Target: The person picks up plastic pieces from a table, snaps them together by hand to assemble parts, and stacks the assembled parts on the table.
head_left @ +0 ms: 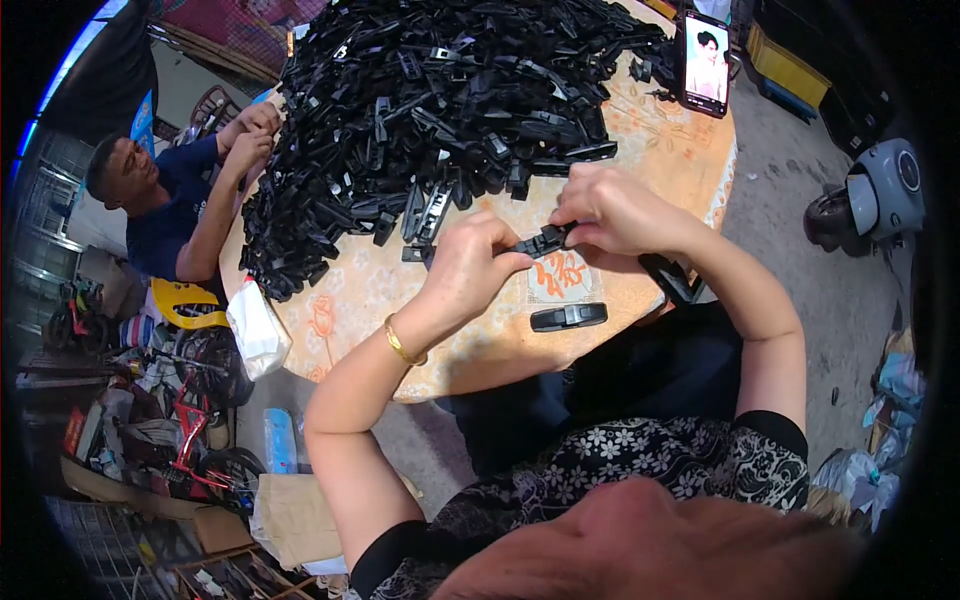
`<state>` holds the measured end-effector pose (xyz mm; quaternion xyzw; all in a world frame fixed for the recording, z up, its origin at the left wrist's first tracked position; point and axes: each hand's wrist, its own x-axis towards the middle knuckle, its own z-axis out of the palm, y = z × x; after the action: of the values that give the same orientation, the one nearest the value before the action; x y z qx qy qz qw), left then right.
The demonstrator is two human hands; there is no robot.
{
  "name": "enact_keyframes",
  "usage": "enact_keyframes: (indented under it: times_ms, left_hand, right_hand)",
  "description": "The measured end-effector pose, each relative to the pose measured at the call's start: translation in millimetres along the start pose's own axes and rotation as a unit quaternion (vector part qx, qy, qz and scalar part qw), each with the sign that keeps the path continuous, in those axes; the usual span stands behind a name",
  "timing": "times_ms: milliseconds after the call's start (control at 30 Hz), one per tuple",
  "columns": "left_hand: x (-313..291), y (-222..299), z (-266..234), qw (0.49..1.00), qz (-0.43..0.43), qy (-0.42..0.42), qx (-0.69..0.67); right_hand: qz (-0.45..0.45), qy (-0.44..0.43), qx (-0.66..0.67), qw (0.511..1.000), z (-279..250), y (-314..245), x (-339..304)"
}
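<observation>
Between my two hands is a narrow black plastic part (541, 243), held just above the near side of the table. My left hand (468, 262) pinches its left end with thumb and forefinger. On its other end, the fingertips of my right hand (612, 212) are closed. My fingers cover both ends. A similar black plastic piece with a grey middle (569, 317) lies by the table's near edge, below my hands. Just beyond my hands rises a large heap of black plastic parts (450, 110), spreading to the far side of the table.
The round table (400, 350) has a flowered cover. A phone (705, 62) showing a picture stands at the far right. At the left, a co-worker (165, 205) has both hands by the heap. A white bag (258, 330) hangs at the left edge; a scooter (870, 195) stands right.
</observation>
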<state>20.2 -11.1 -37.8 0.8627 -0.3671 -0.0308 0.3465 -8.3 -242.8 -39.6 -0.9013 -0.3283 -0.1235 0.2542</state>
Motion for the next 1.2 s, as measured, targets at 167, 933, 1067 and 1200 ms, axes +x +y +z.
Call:
enact_keyframes:
  times_ms: [167, 933, 1067, 1200]
  left_hand:
    - [1.1, -1.9, 6.7, 0.999, 0.034, 0.009, -0.011]
    - [11.5, -33.5, -45.0, 0.972, -0.052, 0.112, 0.199]
    - [6.8, -15.2, -46.7, 0.976, -0.09, -0.031, -0.193]
    - [-1.1, -2.5, -12.4, 0.939, -0.121, -0.145, -0.286]
  right_hand:
    - [-0.073, 0.008, 0.041, 0.996, 10.7, -0.5, 4.7]
    - [-0.046, 0.071, -0.183, 0.979, 21.4, 11.1, 39.4]
    - [0.009, 0.045, -0.203, 0.978, 23.2, 13.7, 38.7]
    - [0.035, 0.042, -0.239, 0.97, 18.7, 22.5, 35.4]
